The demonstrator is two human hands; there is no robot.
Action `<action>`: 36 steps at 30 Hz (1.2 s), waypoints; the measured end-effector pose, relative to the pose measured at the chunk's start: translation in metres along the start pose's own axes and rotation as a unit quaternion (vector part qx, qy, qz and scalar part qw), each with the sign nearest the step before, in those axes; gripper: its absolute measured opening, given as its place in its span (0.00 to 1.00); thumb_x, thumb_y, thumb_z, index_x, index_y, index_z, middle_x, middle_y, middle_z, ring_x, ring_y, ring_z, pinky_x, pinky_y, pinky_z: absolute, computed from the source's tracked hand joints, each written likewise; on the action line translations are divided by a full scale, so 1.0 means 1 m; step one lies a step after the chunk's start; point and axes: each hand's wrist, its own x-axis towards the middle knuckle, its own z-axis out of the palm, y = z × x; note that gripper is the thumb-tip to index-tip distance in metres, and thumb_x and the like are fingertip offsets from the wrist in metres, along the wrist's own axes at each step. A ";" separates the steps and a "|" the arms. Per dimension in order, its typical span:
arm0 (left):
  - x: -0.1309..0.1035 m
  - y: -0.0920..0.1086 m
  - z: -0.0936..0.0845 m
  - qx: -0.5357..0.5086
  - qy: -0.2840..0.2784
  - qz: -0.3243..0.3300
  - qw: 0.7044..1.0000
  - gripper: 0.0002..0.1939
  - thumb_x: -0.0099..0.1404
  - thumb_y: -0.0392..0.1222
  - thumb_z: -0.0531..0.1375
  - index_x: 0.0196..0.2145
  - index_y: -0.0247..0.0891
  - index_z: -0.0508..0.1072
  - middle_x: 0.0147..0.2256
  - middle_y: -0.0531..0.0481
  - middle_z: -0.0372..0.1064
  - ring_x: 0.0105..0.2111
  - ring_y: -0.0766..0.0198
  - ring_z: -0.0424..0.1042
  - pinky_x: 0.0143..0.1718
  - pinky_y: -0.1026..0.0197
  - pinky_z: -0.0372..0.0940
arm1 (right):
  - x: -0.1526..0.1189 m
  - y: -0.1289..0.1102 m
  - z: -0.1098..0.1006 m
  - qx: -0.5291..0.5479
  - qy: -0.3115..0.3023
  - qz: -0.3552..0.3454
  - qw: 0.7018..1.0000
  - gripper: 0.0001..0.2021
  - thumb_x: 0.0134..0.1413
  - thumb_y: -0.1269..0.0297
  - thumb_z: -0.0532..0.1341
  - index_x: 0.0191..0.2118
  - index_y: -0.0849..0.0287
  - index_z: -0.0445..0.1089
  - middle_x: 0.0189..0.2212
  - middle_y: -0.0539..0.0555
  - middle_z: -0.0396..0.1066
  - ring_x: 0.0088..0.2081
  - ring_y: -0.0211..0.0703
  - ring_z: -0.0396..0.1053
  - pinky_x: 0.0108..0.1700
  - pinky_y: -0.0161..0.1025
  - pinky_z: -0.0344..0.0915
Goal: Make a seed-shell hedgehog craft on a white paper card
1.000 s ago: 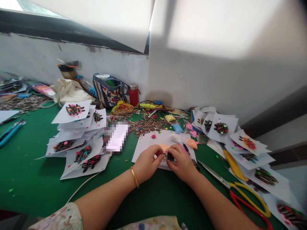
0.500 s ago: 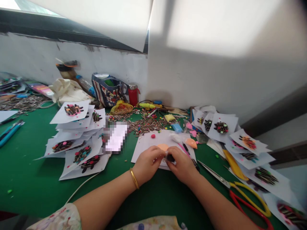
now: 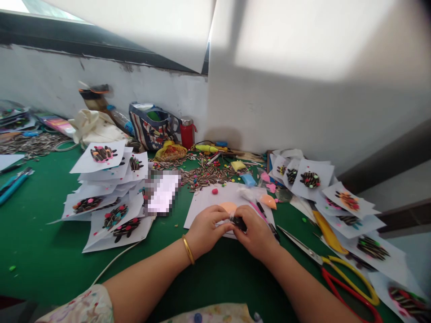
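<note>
Both hands meet over the front of a white paper on the green table. My right hand is closed around a small dark piece, which looks like a bundle of dark seeds. My left hand, with a gold bangle at its wrist, is closed at the piece's left side, thumb and fingers brought together; what they pinch is too small to make out. Behind the fingers lies a flat orange shape. A red clay ball rests on the paper, and an orange clay lump lies at its right.
Stacked papers with seed pictures stand at left and right. Large scissors lie beside my right forearm. Loose seeds, a red flask and a patterned bag are at the back. A blurred bright rectangle lies left.
My left thumb and fingers have shifted slightly around the dark piece, and more of the piece now shows between the hands. The things on the table have stayed in place.
</note>
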 end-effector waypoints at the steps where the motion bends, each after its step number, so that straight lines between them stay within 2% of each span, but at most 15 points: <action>1: 0.000 0.001 0.000 -0.022 0.012 -0.001 1.000 0.11 0.68 0.44 0.57 0.39 0.40 0.79 0.38 0.48 0.70 0.41 0.63 0.70 0.45 0.60 0.64 | 0.000 -0.001 -0.001 -0.004 0.001 0.003 1.000 0.06 0.56 0.70 0.59 0.39 0.56 0.61 0.35 0.52 0.65 0.36 0.43 0.63 0.37 0.39 0.60; 3: 0.001 0.001 0.000 -0.054 0.031 -0.005 0.998 0.14 0.69 0.44 0.54 0.37 0.38 0.79 0.37 0.47 0.68 0.40 0.63 0.68 0.45 0.60 0.63 | -0.001 -0.002 -0.003 -0.014 -0.002 0.011 1.000 0.05 0.57 0.69 0.59 0.39 0.56 0.61 0.34 0.52 0.65 0.35 0.43 0.63 0.35 0.38 0.59; 6: 0.004 0.000 -0.001 -0.091 0.031 -0.020 0.995 0.12 0.67 0.44 0.57 0.36 0.37 0.78 0.36 0.47 0.66 0.38 0.64 0.67 0.41 0.61 0.63 | -0.002 -0.001 -0.005 -0.027 -0.011 0.016 0.999 0.07 0.56 0.67 0.60 0.40 0.56 0.62 0.34 0.51 0.66 0.34 0.43 0.64 0.35 0.38 0.58; 10: 0.008 -0.002 -0.005 -0.145 -0.008 -0.057 0.988 0.13 0.65 0.45 0.58 0.31 0.35 0.77 0.35 0.48 0.66 0.37 0.63 0.67 0.43 0.61 0.62 | -0.001 -0.001 -0.006 -0.035 -0.018 0.000 0.999 0.07 0.55 0.68 0.60 0.40 0.56 0.62 0.34 0.51 0.67 0.34 0.43 0.65 0.35 0.38 0.59; 14: 0.011 -0.004 -0.010 -0.197 -0.079 -0.156 0.965 0.18 0.64 0.52 0.58 0.26 0.34 0.74 0.28 0.51 0.66 0.29 0.67 0.64 0.33 0.63 0.61 | 0.000 -0.004 -0.005 -0.042 -0.030 -0.028 0.998 0.08 0.54 0.71 0.60 0.41 0.56 0.64 0.37 0.53 0.68 0.38 0.45 0.66 0.40 0.40 0.62; 16: 0.011 -0.006 -0.011 -0.197 -0.092 -0.168 0.961 0.19 0.61 0.54 0.60 0.26 0.33 0.75 0.27 0.52 0.66 0.28 0.67 0.64 0.32 0.64 0.59 | -0.001 -0.006 -0.004 -0.043 -0.033 -0.036 0.998 0.09 0.55 0.72 0.60 0.41 0.56 0.64 0.38 0.54 0.68 0.39 0.46 0.66 0.42 0.41 0.63; 21: 0.010 -0.007 -0.012 -0.187 -0.065 -0.136 0.971 0.19 0.59 0.54 0.62 0.26 0.34 0.76 0.28 0.50 0.68 0.30 0.65 0.66 0.35 0.63 0.61 | -0.001 -0.007 -0.003 -0.052 -0.035 -0.029 0.998 0.08 0.54 0.72 0.59 0.41 0.57 0.64 0.38 0.55 0.68 0.38 0.46 0.66 0.41 0.41 0.63; 26: 0.008 0.000 -0.009 -0.133 -0.069 -0.099 0.984 0.08 0.59 0.43 0.63 0.32 0.37 0.79 0.31 0.50 0.70 0.34 0.64 0.69 0.39 0.63 0.64 | -0.002 -0.005 -0.003 -0.072 -0.039 -0.013 0.997 0.08 0.52 0.74 0.59 0.38 0.56 0.64 0.36 0.54 0.67 0.37 0.46 0.65 0.39 0.41 0.61; 29: 0.004 0.006 -0.008 -0.068 -0.043 -0.068 0.994 0.05 0.60 0.40 0.63 0.33 0.38 0.78 0.32 0.50 0.69 0.34 0.64 0.68 0.38 0.63 0.63 | -0.002 -0.005 -0.002 -0.059 -0.036 -0.015 0.997 0.08 0.51 0.74 0.59 0.38 0.56 0.64 0.36 0.54 0.67 0.37 0.45 0.65 0.39 0.41 0.61; 33: 0.000 0.010 -0.009 -0.009 -0.008 -0.009 1.000 0.07 0.65 0.40 0.60 0.35 0.39 0.78 0.35 0.49 0.67 0.36 0.64 0.68 0.41 0.61 0.64 | -0.001 -0.005 -0.003 -0.026 -0.020 -0.010 0.999 0.09 0.52 0.73 0.59 0.39 0.56 0.63 0.36 0.53 0.66 0.36 0.44 0.64 0.37 0.40 0.61; 36: 0.000 0.008 -0.011 0.004 -0.007 0.019 1.000 0.10 0.68 0.40 0.56 0.35 0.38 0.78 0.35 0.48 0.67 0.37 0.64 0.67 0.43 0.61 0.64 | 0.000 -0.004 -0.005 0.009 -0.020 -0.007 1.000 0.07 0.54 0.70 0.61 0.38 0.56 0.63 0.34 0.52 0.65 0.35 0.42 0.63 0.36 0.38 0.61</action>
